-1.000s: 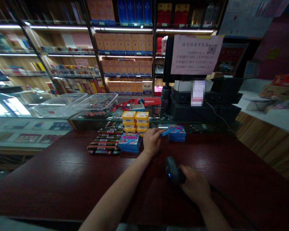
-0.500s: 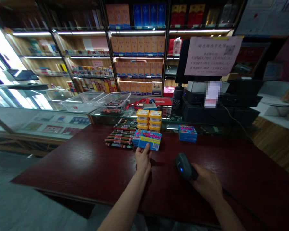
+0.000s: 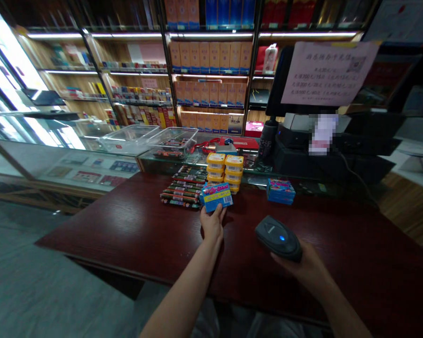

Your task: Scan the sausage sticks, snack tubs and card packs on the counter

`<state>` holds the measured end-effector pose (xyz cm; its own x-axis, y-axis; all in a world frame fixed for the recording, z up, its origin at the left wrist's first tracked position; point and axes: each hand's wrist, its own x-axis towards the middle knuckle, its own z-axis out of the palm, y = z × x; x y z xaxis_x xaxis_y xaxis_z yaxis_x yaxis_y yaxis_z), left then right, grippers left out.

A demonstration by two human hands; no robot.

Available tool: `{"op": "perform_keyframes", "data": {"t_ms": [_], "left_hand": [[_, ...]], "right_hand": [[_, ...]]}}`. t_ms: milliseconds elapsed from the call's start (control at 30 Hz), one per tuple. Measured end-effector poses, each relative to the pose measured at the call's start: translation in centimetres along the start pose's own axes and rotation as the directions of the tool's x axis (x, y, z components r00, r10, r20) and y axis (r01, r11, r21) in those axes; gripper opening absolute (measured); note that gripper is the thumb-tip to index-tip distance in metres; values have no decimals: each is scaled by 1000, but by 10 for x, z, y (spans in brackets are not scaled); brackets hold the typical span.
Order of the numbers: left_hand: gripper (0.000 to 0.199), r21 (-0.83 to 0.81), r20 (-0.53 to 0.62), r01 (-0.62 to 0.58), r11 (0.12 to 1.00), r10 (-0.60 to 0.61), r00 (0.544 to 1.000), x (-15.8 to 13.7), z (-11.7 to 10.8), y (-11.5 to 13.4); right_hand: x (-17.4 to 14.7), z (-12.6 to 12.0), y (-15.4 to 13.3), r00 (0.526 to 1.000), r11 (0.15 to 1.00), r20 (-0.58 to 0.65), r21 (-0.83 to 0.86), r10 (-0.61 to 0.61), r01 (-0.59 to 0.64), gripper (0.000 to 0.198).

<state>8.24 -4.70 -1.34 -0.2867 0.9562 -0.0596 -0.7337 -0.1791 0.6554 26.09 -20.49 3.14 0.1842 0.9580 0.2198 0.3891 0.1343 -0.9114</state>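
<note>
My left hand point(image 3: 212, 222) is closed on a small blue box point(image 3: 216, 197) with pink lettering, a yellow band and a barcode facing me. Right behind it stand stacked yellow tubs point(image 3: 233, 171) with barcode labels. To their left lies a row of dark stick-shaped packets point(image 3: 181, 190). In my right hand point(image 3: 305, 263) is a black barcode scanner point(image 3: 277, 237), its blue light lit and its head turned left, towards the box. Farther right, a stack of similar blue boxes point(image 3: 281, 191) rests on the dark red table point(image 3: 127, 230).
Beyond the table is a glass counter with clear plastic baskets point(image 3: 129, 138). A monitor bearing a paper sign point(image 3: 329, 72) stands at the back right, with a black handheld device point(image 3: 268, 138) left of it. Shelves of boxed goods point(image 3: 211, 56) line the wall.
The scanner has turned from pointing away to pointing left towards the blue box. My left hand still holds the box, now tilted slightly. The view has shifted a little.
</note>
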Motion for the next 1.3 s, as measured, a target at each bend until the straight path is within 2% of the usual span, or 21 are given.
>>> {"op": "perform_keyframes", "data": {"t_ms": [133,300,467,533,600,667,733,833,900,967,1033,1067,1133,1167,1233,1300], "left_hand": [[39,38,-16,-35,999,36,999,0,1,-2],[40,60,-16,-58,996,59,998,0,2,-3],[47,65,6,-18,998,18,1000,-2,2,-1],[48,91,7,-11,996,11,1000,-5,2,1],[47,133,16,-20,991,18,1000,-8,3,3],[45,178,36,-58,982,53,998,-11,6,5],[42,216,68,-144,966,132,989,-11,11,10],[36,278,124,-333,901,310,943,-5,20,22],[31,356,170,-468,809,437,883,3,25,33],[23,460,267,-606,649,550,791,14,27,46],[14,554,447,-733,395,602,662,25,23,58],[13,578,556,-780,241,584,592,31,20,63],[19,557,742,-830,-43,475,473,40,13,69],[22,530,802,-834,-154,411,433,43,9,70],[26,488,862,-815,-311,314,397,48,3,70],[27,477,878,-777,-410,264,400,50,0,67]], "right_hand": [[-5,-1,-11,997,997,10,36,72,-73,30],[-6,-2,-15,997,997,10,2,80,-80,28],[-1,-4,-3,999,995,32,-96,-24,27,34],[2,-6,6,997,970,-19,-234,-78,72,34],[4,-9,17,992,875,-59,-479,-112,71,32],[5,-11,29,981,717,-72,-692,-178,80,30],[6,-11,41,956,612,-62,-780,-285,132,30],[6,-10,54,920,546,-13,-808,-392,221,28],[5,-9,59,912,526,18,-812,-409,252,29],[5,-8,59,913,517,33,-815,-407,260,29],[5,-8,59,914,526,27,-811,-405,257,28],[5,-8,59,914,534,22,-806,-406,256,29],[5,-8,60,914,552,11,-794,-405,255,29],[5,-8,61,915,558,9,-790,-404,254,29],[5,-9,62,915,559,7,-790,-403,252,28],[4,-9,62,915,558,7,-790,-403,252,28]]}}
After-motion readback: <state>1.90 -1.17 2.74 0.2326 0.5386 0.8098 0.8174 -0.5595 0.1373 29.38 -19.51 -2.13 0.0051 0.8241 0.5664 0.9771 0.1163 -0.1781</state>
